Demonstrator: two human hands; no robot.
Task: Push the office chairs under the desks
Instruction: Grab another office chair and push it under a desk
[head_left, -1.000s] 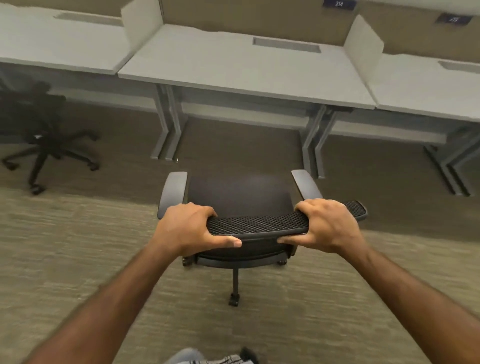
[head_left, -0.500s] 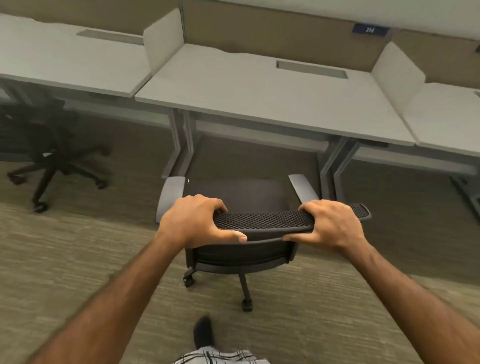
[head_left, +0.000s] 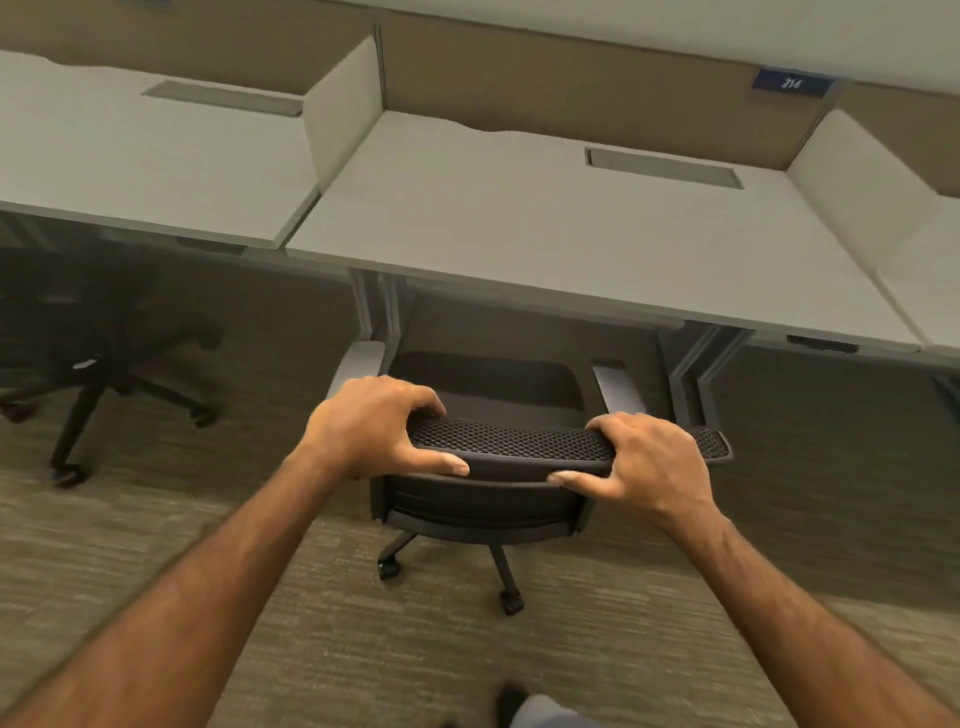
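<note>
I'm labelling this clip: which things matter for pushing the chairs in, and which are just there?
In the job:
black mesh-backed office chair
grey desk ahead
second black chair, left
left hand
right hand

Just there:
blue number sign
white divider panel

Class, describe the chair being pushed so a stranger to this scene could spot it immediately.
Find the desk below the blue 214 sign. In front of it stands a black office chair with grey armrests. Unlike the other chair at left, both hands, left and right, grip its mesh backrest.
</note>
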